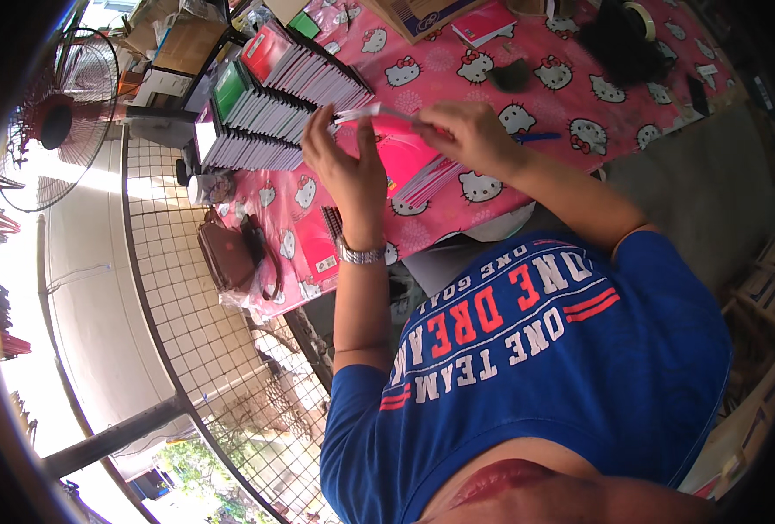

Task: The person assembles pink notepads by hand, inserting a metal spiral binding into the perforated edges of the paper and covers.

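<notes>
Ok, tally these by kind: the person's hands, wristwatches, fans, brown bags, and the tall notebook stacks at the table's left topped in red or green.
Hands, left hand and right hand: 2
Wristwatch: 1
Fan: 1
Brown bag: 1
Notebook stacks, red-topped stack and green-topped stack: 2
Total: 7

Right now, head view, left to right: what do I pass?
Standing fan → brown bag → left hand → right hand → slim blue pen-like item → cream tape roll. Notebook stacks left out: they overlap the bag's span.
</notes>
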### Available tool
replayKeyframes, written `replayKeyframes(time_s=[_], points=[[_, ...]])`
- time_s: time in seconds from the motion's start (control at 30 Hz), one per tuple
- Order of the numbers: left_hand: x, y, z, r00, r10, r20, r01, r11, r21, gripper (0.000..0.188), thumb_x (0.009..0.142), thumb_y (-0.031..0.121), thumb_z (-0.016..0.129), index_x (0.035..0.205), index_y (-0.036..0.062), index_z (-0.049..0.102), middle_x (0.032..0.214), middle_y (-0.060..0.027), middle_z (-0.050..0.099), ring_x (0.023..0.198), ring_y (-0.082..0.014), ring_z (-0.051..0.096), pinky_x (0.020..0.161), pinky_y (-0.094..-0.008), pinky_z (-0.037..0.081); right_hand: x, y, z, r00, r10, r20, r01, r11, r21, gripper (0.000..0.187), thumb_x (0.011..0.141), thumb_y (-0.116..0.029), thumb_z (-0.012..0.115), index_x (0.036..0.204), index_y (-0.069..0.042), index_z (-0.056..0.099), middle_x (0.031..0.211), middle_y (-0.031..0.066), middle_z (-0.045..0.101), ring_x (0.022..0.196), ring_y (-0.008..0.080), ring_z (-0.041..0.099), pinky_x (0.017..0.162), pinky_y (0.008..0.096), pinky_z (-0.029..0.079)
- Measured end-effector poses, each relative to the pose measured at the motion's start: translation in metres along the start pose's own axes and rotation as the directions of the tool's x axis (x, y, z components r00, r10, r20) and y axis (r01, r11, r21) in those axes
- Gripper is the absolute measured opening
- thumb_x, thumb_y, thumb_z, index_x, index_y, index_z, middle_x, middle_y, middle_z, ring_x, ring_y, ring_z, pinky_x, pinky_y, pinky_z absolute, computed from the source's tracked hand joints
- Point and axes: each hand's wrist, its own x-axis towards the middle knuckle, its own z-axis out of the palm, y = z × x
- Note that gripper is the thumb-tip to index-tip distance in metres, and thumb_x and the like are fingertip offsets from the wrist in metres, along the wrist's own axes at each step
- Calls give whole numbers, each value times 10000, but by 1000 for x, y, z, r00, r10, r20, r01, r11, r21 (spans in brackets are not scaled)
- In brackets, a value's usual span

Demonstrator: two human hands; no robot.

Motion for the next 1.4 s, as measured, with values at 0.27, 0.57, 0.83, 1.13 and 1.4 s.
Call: replayKeyframes(time_s=[0.27, 0.57, 0.83, 1.13, 1.4], points=[[-18, -6, -35, 727, -686, 38, 437, 419, -796, 437, 991, 360, 511, 1267, 25, 469, 1109, -106, 482, 1006, -234, 508, 937, -392, 431, -5, 1, -9, 913, -405, 49, 388, 826, -409, 276, 802, -147, 752, 1058, -72, 678, 865, 17, 625, 688, 166, 629, 587, 321, 513], [-24, -41, -20, 966, -257, 24, 258, 964, -68, 354, 897, 126, 656, 1231, 45, 572, 1239, -164, 501, 1129, -291, 453, 1009, -400, 358, 10, 39, 11, 675, 580, 455, -700, 699, 148, 287, 874, -293, 717, 866, -8, 684, 640, 90, 654, 585, 157, 637, 592, 329, 497], [-67, -89, 25, 726, -426, 540, 624, 739, -255, 430, 791, 59, 655, 1214, 63, 578, 1134, -150, 540, 984, -249, 539, 850, -353, 483, -22, 55, 24, 568, 706, 424, -765, 642, -46, 583, 789, -519, 739, 984, 25, 660, 958, 235, 698, 899, 364, 682, 810, 411, 532], [-59, -83, 12, 647, -356, 674, 724, 562, -399, 466, 832, 7, 629, 1280, 30, 503, 1216, -149, 503, 1002, -199, 556, 817, -298, 526, -9, 60, 29, 303, 791, 532, -952, 270, 142, 561, 765, -433, 777, 1106, 1, 674, 1050, 92, 699, 1009, 186, 631, 918, 333, 446], [-124, -42, 7, 513, -761, 397, 682, 80, -727, 555, 897, 250, 726, 1291, 52, 389, 1171, -123, 483, 1024, -227, 560, 851, -351, 497, 1, 21, 31, 563, 692, 452, -779, 262, 570, 355, 752, -281, 818, 923, -3, 678, 695, 1, 587, 519, 79, 465, 486, 282, 385]])
